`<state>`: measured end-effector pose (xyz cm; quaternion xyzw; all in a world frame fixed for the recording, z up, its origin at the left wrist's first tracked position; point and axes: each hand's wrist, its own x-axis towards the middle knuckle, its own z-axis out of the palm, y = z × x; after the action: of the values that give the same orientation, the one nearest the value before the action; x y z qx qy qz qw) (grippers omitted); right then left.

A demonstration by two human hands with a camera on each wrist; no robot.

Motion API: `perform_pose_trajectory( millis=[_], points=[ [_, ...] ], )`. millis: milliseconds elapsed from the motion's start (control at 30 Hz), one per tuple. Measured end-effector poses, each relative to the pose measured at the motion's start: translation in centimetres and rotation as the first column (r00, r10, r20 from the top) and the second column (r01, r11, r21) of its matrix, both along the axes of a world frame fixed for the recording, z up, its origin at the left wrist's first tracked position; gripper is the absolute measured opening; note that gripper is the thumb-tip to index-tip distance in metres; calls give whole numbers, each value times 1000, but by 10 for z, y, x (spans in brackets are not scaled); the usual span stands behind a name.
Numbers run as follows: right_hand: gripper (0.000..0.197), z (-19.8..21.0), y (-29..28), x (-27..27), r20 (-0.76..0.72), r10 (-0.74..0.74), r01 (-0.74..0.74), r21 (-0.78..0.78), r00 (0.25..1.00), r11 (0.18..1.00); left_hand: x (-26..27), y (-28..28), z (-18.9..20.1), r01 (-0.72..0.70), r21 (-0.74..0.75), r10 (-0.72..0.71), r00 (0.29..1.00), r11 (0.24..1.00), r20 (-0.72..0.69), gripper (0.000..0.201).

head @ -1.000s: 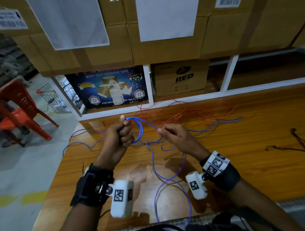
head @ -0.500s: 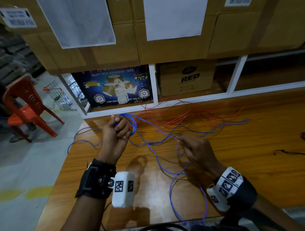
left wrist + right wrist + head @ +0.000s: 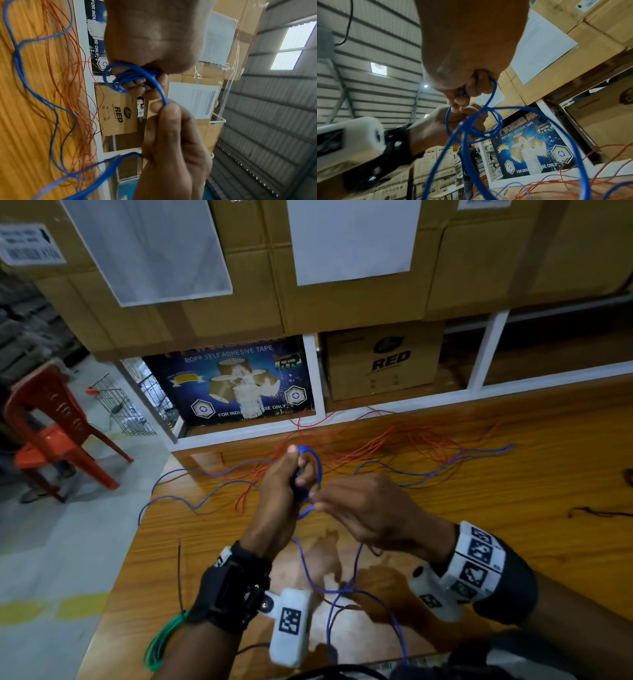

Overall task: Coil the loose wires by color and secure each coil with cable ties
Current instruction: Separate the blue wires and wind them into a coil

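Observation:
My left hand [image 3: 291, 477] is raised above the wooden table [image 3: 513, 508] and grips a small coil of blue wire [image 3: 126, 77] wound round its fingers. My right hand [image 3: 346, 501] is right beside it and pinches the same blue wire [image 3: 162, 94] between thumb and fingertips, just off the coil. From both hands the loose blue wire [image 3: 308, 570] trails down over the table towards me and away to the left [image 3: 191, 501] and right [image 3: 479, 453]. A tangle of thin orange-red wires [image 3: 394, 443] lies across the far side of the table.
A green wire bundle [image 3: 161, 642] hangs at the table's near left edge. Thin dark wires [image 3: 596, 511] lie at the right. Cardboard boxes [image 3: 383, 361] and a white shelf frame [image 3: 315, 378] stand behind the table. A red plastic chair [image 3: 51, 422] is on the floor to the left.
My right hand has come up from the table to meet the left hand, bringing another length of blue wire to the coil. The left hand has shifted a little to the right.

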<state>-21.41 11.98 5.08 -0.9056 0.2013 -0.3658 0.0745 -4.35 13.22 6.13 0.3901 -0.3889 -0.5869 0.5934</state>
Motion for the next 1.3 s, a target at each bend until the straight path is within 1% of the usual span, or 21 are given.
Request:
perform_pose_trajectory(
  millis=[67, 133, 167, 200, 300, 333, 400, 467, 533, 600, 667, 733, 800, 867, 933, 1000, 1067, 1133, 1200, 1267, 1300],
  points=[
    [16, 7, -9, -3, 112, -72, 70, 24, 991, 997, -6, 5, -3, 42, -12, -40, 994, 999, 97, 37],
    [14, 12, -20, -9, 208, -139, 133, 43, 968, 990, -10, 10, -4, 92, -9, -89, 984, 996, 151, 43],
    [15, 14, -24, -12, 226, -163, 155, 54, 960, 986, -11, 12, -4, 113, 2, -113, 984, 994, 137, 44],
    [15, 14, -27, -14, 229, -181, 172, 57, 956, 983, -12, 12, -2, 135, 23, -137, 986, 991, 91, 42],
    [15, 10, -30, -14, 236, -230, 230, 28, 944, 973, -13, 8, 4, 218, 92, -210, 974, 972, -88, 32],
    [17, 8, -31, -14, 246, -250, 252, 25, 937, 967, -13, 6, 5, 244, 107, -231, 966, 964, -117, 31],
    [22, 4, -32, -11, 268, -290, 288, 47, 919, 957, -12, 3, 6, 280, 126, -264, 955, 952, -132, 33],
    [29, -1, -33, -7, 267, -330, 309, 119, 905, 944, -10, 1, 3, 324, 135, -299, 938, 936, -176, 34],
    [33, -7, -31, -3, 222, -338, 294, 207, 915, 933, -7, 1, -1, 366, 157, -322, 914, 917, -247, 34],
    [29, -14, -28, -3, 179, -279, 211, 326, 943, 922, -5, 2, -6, 380, 179, -327, 906, 907, -268, 35],
    [31, -18, -26, -4, 196, -240, 127, 460, 951, 879, -5, 4, -8, 386, 197, -320, 899, 901, -300, 37],
    [38, -21, -23, -4, 228, -241, 86, 533, 943, 842, -9, 6, -10, 386, 222, -298, 890, 896, -346, 38],
    [41, -25, -22, -1, 253, -251, 76, 546, 934, 834, -12, 6, -11, 375, 232, -272, 885, 897, -379, 39],
    [48, -31, -21, 3, 257, -316, 146, 517, 913, 843, -17, 6, -11, 353, 241, -240, 885, 904, -398, 37],
    [53, -39, -20, 7, 293, -382, 213, 475, 877, 854, -22, 6, -13, 325, 248, -213, 896, 913, -390, 34],
    [46, -47, -21, 8, 340, -411, 235, 454, 846, 860, -26, 5, -17, 287, 249, -194, 920, 925, -340, 34],
    [41, -55, -23, 8, 353, -429, 246, 457, 832, 855, -29, 6, -20, 257, 258, -177, 939, 931, -296, 37],
    [40, -57, -25, 9, 351, -428, 215, 507, 833, 835, -31, 6, -20, 256, 270, -172, 939, 928, -298, 36],
    [44, -52, -25, 7, 343, -399, 146, 574, 850, 806, -31, 7, -19, 261, 264, -182, 940, 928, -290, 31],
    [44, -43, -25, -1, 309, -334, 86, 607, 891, 790, -25, 8, -18, 253, 261, -185, 948, 931, -260, 29],
    [38, -37, -25, -6, 281, -293, 66, 610, 914, 790, -22, 7, -18, 252, 264, -183, 949, 931, -258, 28]
  ],
)
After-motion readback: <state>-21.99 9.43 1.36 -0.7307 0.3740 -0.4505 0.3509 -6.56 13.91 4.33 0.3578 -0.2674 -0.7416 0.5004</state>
